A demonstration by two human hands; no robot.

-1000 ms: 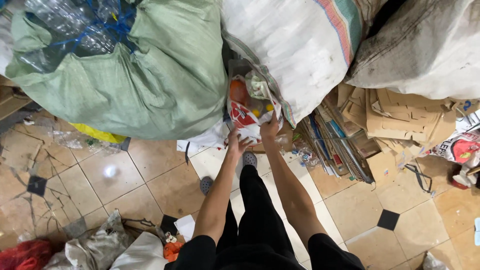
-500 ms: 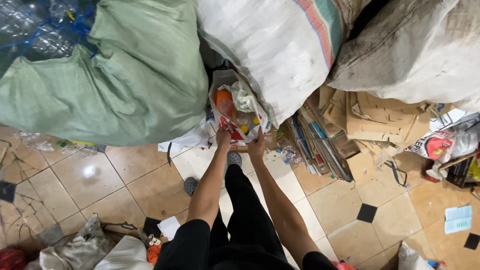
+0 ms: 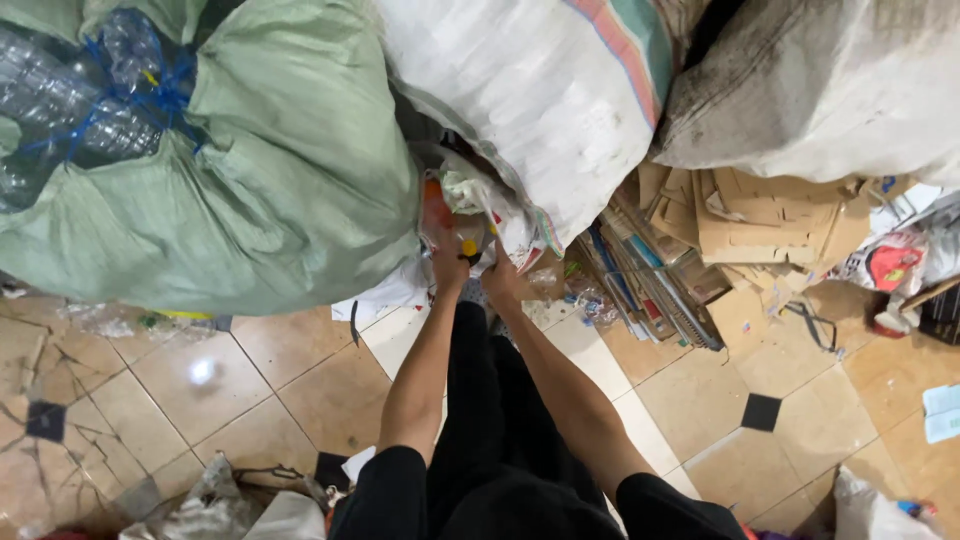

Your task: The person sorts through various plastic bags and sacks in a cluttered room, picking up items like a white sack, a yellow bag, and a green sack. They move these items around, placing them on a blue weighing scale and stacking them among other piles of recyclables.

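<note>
Both hands at a clear plastic bag of mixed refuse [image 3: 480, 215], wedged low between two large sacks.

Left hand [image 3: 447, 266] closed around the bag's lower left edge, fingers curled tight into the plastic. Right hand [image 3: 500, 280] just right of the bag's bottom corner, fingers bent toward it; cannot tell whether clamped on the plastic or merely touching. Bag located directly below the white woven sack [image 3: 540, 100], pressed against the right flank of the green woven sack [image 3: 270, 180]. Clear plastic bottles [image 3: 70, 120] under blue netting at the far upper left of the bag. Flattened cardboard [image 3: 760, 215] and upright stacked paper [image 3: 640, 270] to the right of the bag. Tiled floor [image 3: 270, 400] below the bag.
</note>
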